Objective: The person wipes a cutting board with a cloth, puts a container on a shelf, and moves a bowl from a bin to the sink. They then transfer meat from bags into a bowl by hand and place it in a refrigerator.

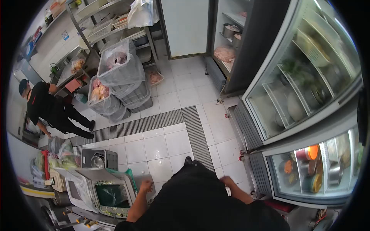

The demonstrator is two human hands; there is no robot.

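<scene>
My left hand (146,186) hangs low at my left side, fingers loosely bent and holding nothing I can see. It is nearest to a large bin (129,184) with a green liner and vegetable scraps around its opening, apart from the rim. On the other side, my right hand (227,181) hangs beside my dark clothing, its fingers partly hidden and loosely apart, with no object visible in them. The lower glass-door fridge (269,169), with pots and tubs inside, stands to its right.
Stacked grey crates (133,90) lined with plastic hold raw meat. A person (46,102) in black bends near the left counter. A drain grate (154,121) crosses the tiled floor. A grey crate (111,158) holds metal bowls. An open cabinet (231,38) contains meat and pots.
</scene>
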